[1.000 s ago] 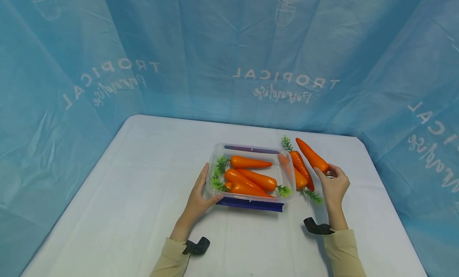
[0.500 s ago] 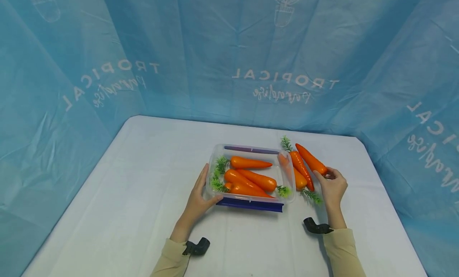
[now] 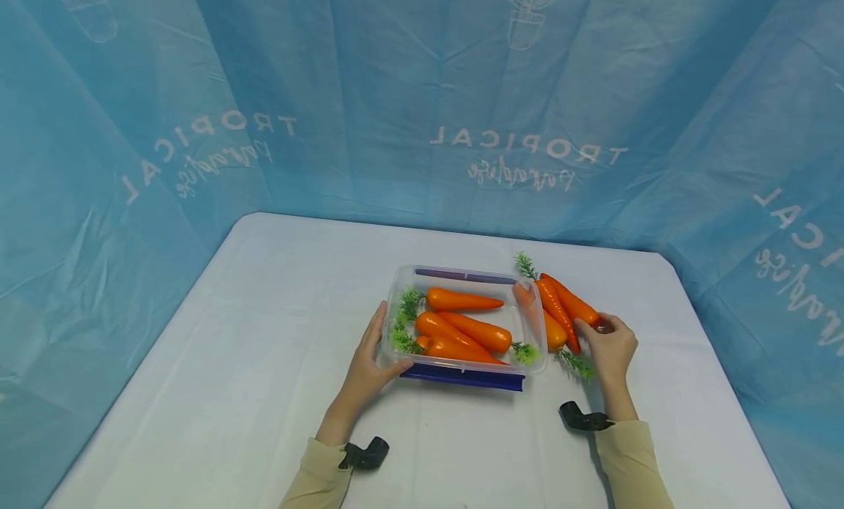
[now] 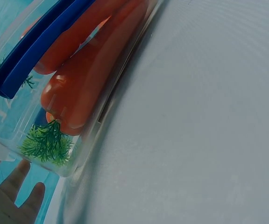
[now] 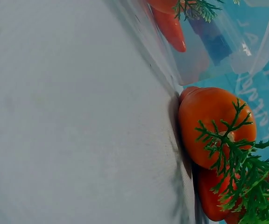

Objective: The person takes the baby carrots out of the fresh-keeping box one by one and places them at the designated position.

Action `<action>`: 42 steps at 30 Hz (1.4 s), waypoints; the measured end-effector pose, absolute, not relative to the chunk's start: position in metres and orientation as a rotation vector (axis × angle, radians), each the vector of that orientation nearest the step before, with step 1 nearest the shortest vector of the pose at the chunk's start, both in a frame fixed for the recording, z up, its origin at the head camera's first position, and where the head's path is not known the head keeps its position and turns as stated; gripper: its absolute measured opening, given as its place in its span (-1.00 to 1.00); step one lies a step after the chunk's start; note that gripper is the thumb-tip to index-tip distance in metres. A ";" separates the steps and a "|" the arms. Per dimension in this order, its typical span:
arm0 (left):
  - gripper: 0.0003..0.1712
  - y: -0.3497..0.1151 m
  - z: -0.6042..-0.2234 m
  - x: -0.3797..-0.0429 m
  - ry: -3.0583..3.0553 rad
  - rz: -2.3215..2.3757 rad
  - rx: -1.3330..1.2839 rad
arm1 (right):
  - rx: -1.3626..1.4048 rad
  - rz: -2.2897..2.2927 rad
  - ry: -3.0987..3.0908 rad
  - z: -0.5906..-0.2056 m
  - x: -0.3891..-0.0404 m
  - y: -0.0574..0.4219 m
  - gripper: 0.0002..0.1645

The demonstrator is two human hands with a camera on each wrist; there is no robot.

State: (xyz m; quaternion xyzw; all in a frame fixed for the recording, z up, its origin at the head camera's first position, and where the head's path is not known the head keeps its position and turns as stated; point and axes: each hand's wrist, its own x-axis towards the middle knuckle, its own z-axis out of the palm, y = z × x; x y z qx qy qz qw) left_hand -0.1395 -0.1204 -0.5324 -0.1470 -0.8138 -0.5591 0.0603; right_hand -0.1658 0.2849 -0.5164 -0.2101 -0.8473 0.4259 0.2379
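A clear plastic food container [image 3: 537, 348] with blue latch flaps [image 3: 461, 379] holds several orange carrots [image 3: 463, 299] with green tops. My left hand [image 3: 361, 368] rests at its left front corner, thumb along the front and straight fingers along the left side. The left wrist view shows these fingers [image 4: 36, 198] spread beside the wall. To the right of the container, my right hand [image 3: 612, 348] pinches the thick end of a carrot [image 3: 572, 302]. That carrot lies alongside another carrot [image 3: 555, 311], its tip pointing away. In the right wrist view, the right hand is out of sight.
Another carrot [image 3: 555, 335] lies close against the container's right wall, its leafy top [image 3: 576, 362] toward the front. A second leafy sprig [image 3: 524, 266] sticks out behind. The white table [image 3: 264, 333] is enclosed by blue printed curtains [image 3: 395, 69].
My right hand has moved slightly left and lowered its carrot, which now lies close along the neighbouring one. The left hand and the container have stayed in place.
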 end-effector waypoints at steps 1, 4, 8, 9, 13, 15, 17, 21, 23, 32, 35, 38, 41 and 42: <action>0.21 -0.120 -0.528 -0.138 -2.470 -1.701 -0.438 | -0.575 1.175 -2.330 -0.516 -0.166 0.285 -0.46; 0.18 -0.117 -0.510 -0.131 -2.482 -1.719 -0.430 | -0.587 1.194 -2.359 -0.517 -0.166 0.287 -0.48; 0.14 -0.115 -0.493 -0.125 -2.501 -1.717 -0.420 | -0.591 1.187 -2.390 -0.518 -0.167 0.287 -0.52; 0.14 -0.116 -0.493 -0.125 -2.501 -1.714 -0.421 | -0.591 1.183 -2.397 -0.518 -0.167 0.287 -0.53; 0.17 -0.117 -0.508 -0.131 -2.497 -1.709 -0.420 | -0.587 1.164 -2.421 -0.519 -0.169 0.286 -0.53; 0.19 -0.118 -0.517 -0.135 -2.497 -1.701 -0.416 | -0.586 1.163 -2.438 -0.519 -0.170 0.287 -0.53; 0.21 -0.118 -0.526 -0.139 -2.494 -1.695 -0.410 | -0.581 1.165 -2.458 -0.518 -0.170 0.287 -0.52; 0.21 -0.119 -0.530 -0.140 -2.486 -1.679 -0.428 | -0.582 1.180 -2.492 -0.516 -0.170 0.289 -0.50; 0.20 -0.119 -0.530 -0.140 -2.483 -1.682 -0.431 | -0.582 1.184 -2.509 -0.515 -0.170 0.290 -0.48; 0.19 -0.120 -0.533 -0.138 -2.501 -1.673 -0.404 | -0.577 1.135 -2.540 -0.513 -0.168 0.290 -0.37; 0.20 -0.120 -0.533 -0.138 -2.497 -1.681 -0.406 | -0.589 1.139 -2.536 -0.511 -0.167 0.289 -0.34; 0.21 -0.121 -0.533 -0.138 -2.486 -1.682 -0.422 | -0.591 1.154 -2.513 -0.509 -0.166 0.288 -0.37; 0.21 -0.121 -0.532 -0.139 -2.483 -1.674 -0.427 | -0.558 1.140 -2.449 -0.504 -0.165 0.286 -0.46; 0.21 -0.120 -0.532 -0.139 -2.484 -1.678 -0.428 | -0.539 1.132 -2.419 -0.502 -0.165 0.285 -0.50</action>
